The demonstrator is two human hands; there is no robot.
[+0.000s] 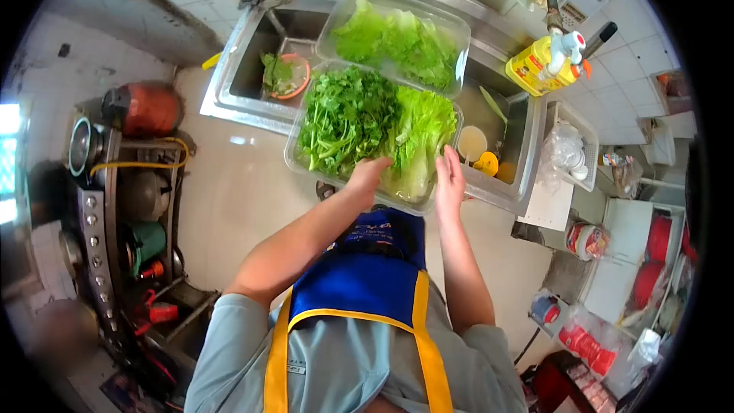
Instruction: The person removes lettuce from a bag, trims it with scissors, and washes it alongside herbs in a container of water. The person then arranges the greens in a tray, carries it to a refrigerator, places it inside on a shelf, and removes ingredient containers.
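Steel sink point(248, 118) supports your near tub point(293, 157), herbs point(348, 111) beside lettuce point(424, 118), apparently kept sorted. Left hand point(449, 183): fingers straight, released, flanking lettuce, likely to tidy it. Right hand point(368, 176) is at its other side; can't tell your grip.

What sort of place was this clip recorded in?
Most likely a kitchen: there is a metal sink with basins, leafy greens in a clear tray, and a row of knobs, probably a stove's.

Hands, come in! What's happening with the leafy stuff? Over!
Left hand at the lettuce. Right hand open at near tub's side. Herbs crowding lettuce.
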